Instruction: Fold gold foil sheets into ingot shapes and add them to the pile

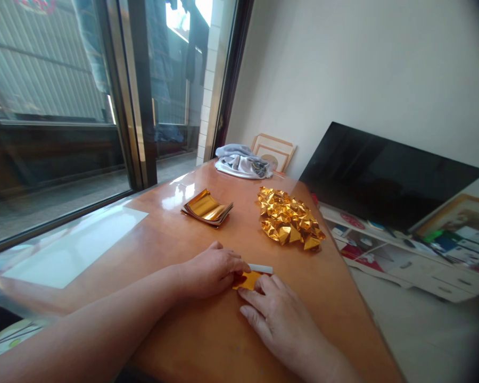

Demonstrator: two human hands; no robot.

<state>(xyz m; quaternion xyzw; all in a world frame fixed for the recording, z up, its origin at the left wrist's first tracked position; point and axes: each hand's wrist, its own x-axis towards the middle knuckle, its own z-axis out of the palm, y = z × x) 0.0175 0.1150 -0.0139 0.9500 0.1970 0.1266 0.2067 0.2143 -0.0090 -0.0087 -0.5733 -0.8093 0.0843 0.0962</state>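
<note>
On the glossy orange-brown wooden desk (pixel 207 340), both hands press down on a small sheet of gold foil paper (pixel 249 280), shiny on its face with a white edge showing along its far side. The left hand (pixel 211 271) lies over the sheet's left part, fingers together and curled down onto it; the right hand (pixel 277 314) lies flat at its near right edge, fingers together and touching the foil. Further back lies a neat stack of flat gold foil sheets (pixel 206 208), slightly bowed, and to its right a heap of crinkled, faceted folded gold pieces (pixel 290 218). A crumpled grey-and-white cloth (pixel 243 161) sits at the desk's far end, near the window.
</note>
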